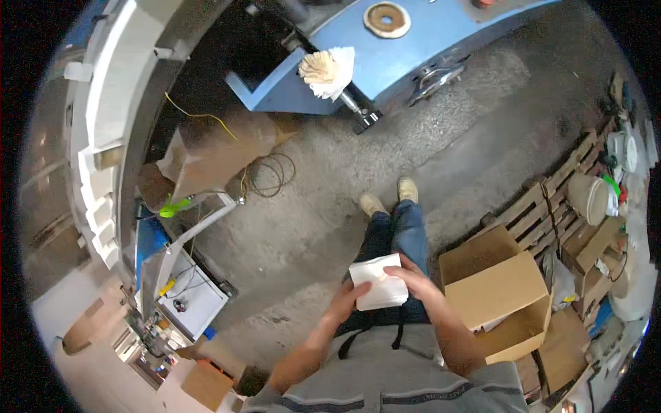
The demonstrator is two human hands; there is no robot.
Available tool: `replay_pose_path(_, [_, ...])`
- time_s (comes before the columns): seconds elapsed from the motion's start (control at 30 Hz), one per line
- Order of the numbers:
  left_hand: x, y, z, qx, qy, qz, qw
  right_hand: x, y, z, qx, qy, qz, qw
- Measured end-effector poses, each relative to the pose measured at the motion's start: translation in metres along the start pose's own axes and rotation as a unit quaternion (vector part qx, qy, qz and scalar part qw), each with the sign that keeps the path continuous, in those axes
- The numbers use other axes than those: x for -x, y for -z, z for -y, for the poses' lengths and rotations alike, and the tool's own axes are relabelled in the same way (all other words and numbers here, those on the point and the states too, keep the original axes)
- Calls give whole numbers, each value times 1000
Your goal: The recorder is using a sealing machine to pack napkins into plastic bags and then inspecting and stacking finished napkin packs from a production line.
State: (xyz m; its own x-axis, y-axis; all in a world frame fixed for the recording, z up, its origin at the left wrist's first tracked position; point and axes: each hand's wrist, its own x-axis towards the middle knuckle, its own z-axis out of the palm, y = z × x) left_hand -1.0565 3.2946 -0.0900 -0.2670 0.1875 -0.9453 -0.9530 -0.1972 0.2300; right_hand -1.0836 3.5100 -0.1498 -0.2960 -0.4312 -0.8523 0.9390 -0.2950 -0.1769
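A small stack of white paper sheets or napkins [377, 292] is held in front of my waist, between both hands. My left hand [345, 300] grips its left edge, the thumb lying on top. From the right, my right hand [413, 277] holds the upper corner, its thumb pressed on the top sheet. The fingers beneath the stack are hidden. Whether it is paper or thin cloth I cannot tell for sure.
An open cardboard box [492, 286] stands close on my right, before wooden pallets [544, 213]. Ahead is a blue machine [385, 58] with a crumpled white bundle [327, 72] and a tape roll [387, 20]. A coiled cable [272, 175] lies on the floor; a white-topped cart [193, 296] stands left.
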Motion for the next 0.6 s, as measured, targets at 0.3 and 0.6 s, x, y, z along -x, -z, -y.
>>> replay_pose_path(0.3, [-36, 11, 70, 124, 132, -40, 983, -31, 47, -57, 52, -91, -46, 993])
replay_pose_path(0.6, [-45, 9, 84, 197, 137, -25, 970, -41, 60, -48, 103, -161, -37, 981])
